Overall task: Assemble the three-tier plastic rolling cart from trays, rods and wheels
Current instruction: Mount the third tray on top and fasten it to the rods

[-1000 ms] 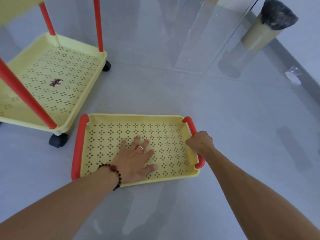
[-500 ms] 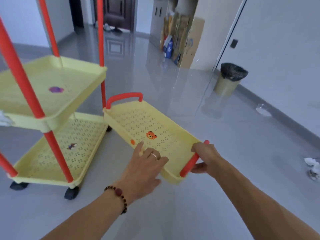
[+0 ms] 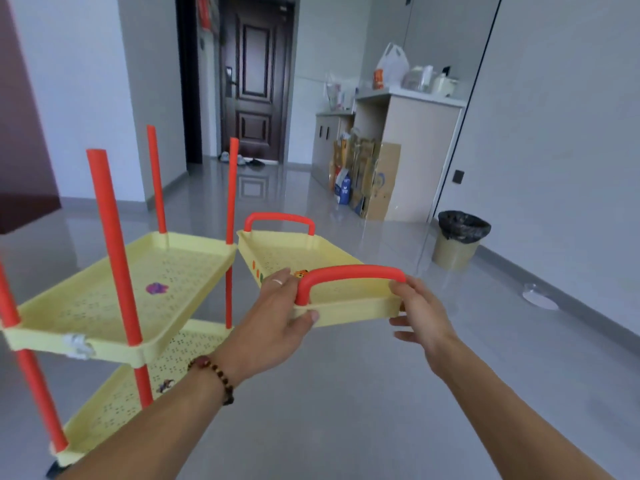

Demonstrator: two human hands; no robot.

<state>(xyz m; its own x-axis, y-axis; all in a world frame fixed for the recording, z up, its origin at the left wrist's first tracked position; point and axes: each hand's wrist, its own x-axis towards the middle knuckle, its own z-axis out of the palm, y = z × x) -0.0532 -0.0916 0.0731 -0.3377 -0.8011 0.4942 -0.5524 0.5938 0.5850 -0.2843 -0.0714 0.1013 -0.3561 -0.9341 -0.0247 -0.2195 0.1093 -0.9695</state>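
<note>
I hold a yellow perforated tray (image 3: 349, 311) with two red handles in the air, level, to the right of the cart. My left hand (image 3: 277, 323) grips its near left corner, thumb on the front rim. My right hand (image 3: 420, 313) grips the near right corner by the end of the near red handle (image 3: 346, 273). The partly built cart (image 3: 114, 299) stands at the left: two yellow trays stacked on red rods, with several red rods (image 3: 107, 220) rising bare above the upper tray. A black wheel (image 3: 53, 472) shows at the bottom left.
A bin with a black liner (image 3: 459, 242) stands by the right wall. Cardboard boxes (image 3: 374, 181) lean against a cabinet behind it. A dark door (image 3: 256, 77) closes the hallway. Grey glossy floor stretches ahead and to the right.
The tray was lying on the floor a second ago. Both hands have lifted it to the height of the cart's upper tray and turned it so one red handle faces me.
</note>
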